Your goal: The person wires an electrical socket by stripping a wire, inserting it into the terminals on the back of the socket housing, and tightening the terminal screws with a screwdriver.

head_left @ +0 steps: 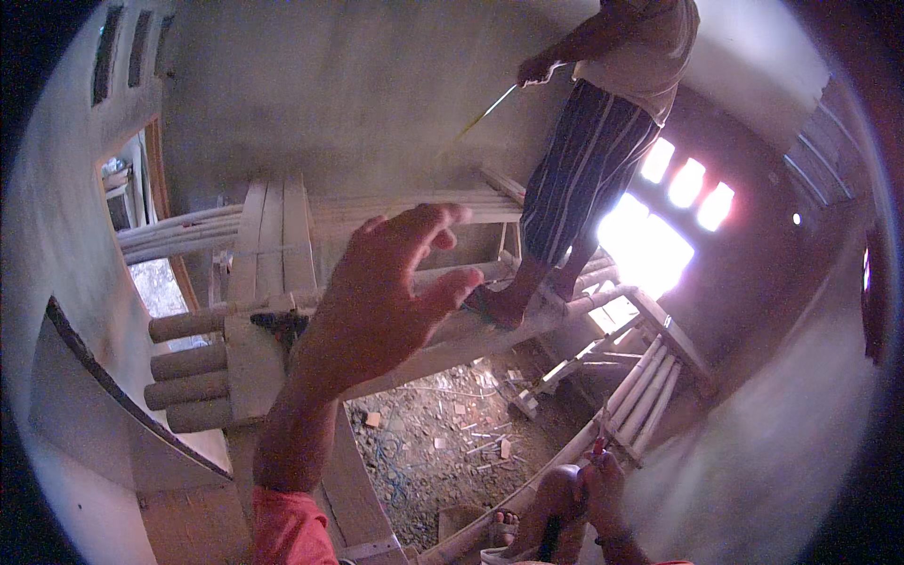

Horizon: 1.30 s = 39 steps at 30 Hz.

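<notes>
My left hand (381,278) is raised at the middle of the view, its fingers apart and slightly curled, with nothing in it. Just beyond its forearm, a black tool (279,325), perhaps a drill, lies on the wooden planks (259,363). Low on the right, beside my bent knee, my right hand (603,490) is closed around a slim thing with a red part (598,450). Its thin end points up, but its kind is unclear. The dark shape below that hand is too blurred to name.
A co-worker (589,179) in striped trousers stands barefoot on the scaffold, holding a yellowish strip (485,115) like a tape measure toward the wall. Bamboo poles (188,388) bear the planks. Below lies a rubble-strewn floor (443,433). A bright window opening (650,245) is at the right.
</notes>
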Available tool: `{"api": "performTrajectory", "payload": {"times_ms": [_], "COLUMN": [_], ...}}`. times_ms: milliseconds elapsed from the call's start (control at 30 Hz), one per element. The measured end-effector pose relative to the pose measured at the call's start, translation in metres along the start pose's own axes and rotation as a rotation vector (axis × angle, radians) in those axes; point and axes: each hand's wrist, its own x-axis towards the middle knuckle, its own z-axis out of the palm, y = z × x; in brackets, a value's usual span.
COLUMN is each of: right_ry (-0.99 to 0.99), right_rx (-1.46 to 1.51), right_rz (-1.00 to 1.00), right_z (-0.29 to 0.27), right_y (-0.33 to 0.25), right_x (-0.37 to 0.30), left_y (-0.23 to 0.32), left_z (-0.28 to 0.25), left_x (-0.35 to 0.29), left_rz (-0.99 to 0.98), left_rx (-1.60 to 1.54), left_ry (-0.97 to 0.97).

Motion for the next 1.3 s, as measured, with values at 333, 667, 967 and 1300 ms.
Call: {"api": "performTrajectory", "payload": {"times_ms": [333, 667, 967, 1300], "right_ry": [0.037, -0.039, -0.047, 0.014], "right_rx": [-0.014, 0.007, 0.051, 0.029], "right_rz": [-0.073, -0.186, -0.183, -0.166], "right_z": [-0.016, -0.006, 0.003, 0.002], "right_y": [0.024, 0.034, 0.031, 0.034], "right_x": [0.001, 0.012, 0.015, 0.014], "left_y": [-0.047, -0.016, -0.009, -0.013], "left_z": [-0.051, -0.092, -0.102, -0.094], "left_x": [-0.034, -0.054, -0.058, -0.056], "left_rz": [-0.256, -0.284, -0.260, -0.275], "left_rx": [-0.010, -0.018, -0.045, -0.063], "left_ry": [0.224, 0.250, 0.260, 0.236]}}
